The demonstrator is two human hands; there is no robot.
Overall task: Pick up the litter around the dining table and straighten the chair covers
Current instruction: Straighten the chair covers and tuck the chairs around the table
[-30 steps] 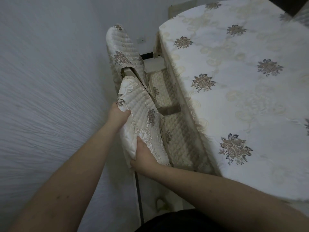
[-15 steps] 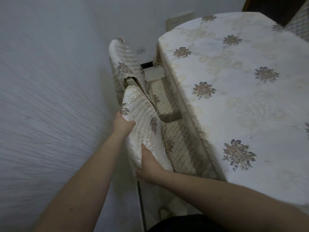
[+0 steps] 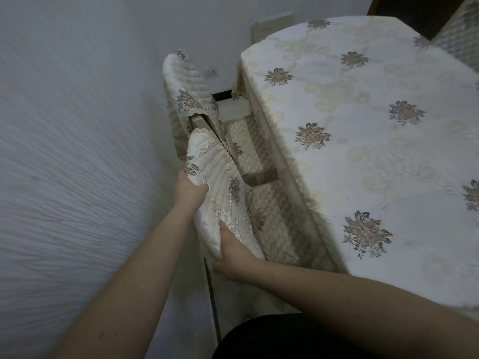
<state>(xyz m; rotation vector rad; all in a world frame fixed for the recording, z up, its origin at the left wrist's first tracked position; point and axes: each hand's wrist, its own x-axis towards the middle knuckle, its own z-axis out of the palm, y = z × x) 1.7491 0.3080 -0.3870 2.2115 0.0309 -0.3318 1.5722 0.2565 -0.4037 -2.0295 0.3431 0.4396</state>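
Pale textured wall (image 3: pixel 64 164) fills the space beyond the left hand, with a wall socket (image 3: pixel 212 72) far ahead of both hands near the corner. To the right of the hands stands the tabletop (image 3: pixel 375 164), draped in a cream cloth with embroidered flowers.

Both hands are at work on the near chair cover (image 3: pixel 220 193), a quilted cream piece over the backrest of the chair nearest the person. The left hand (image 3: pixel 190 190) grips its far-side edge, fingers curled behind the fabric. The right hand (image 3: pixel 230 252) clasps the cover's lower corner, thumb on the front face.

Against the earlier frames, both hands sit a little lower on the backrest and the cover has come down with them, though the camera has also shifted, so the amount is hard to judge. The grips themselves are unchanged. That reads as a downward tug to seat the cover squarely, and it looks close to done for this chair.

Ahead of the hands, the far chair cover (image 3: pixel 185 86) hangs over a second backrest, with a strip of bare frame (image 3: pixel 201 121) showing below its hem, so it probably needs the same pull. Quilted seat pads (image 3: pixel 274 218) lie tucked under the tabletop edge, right of the hands. No litter is visible here.
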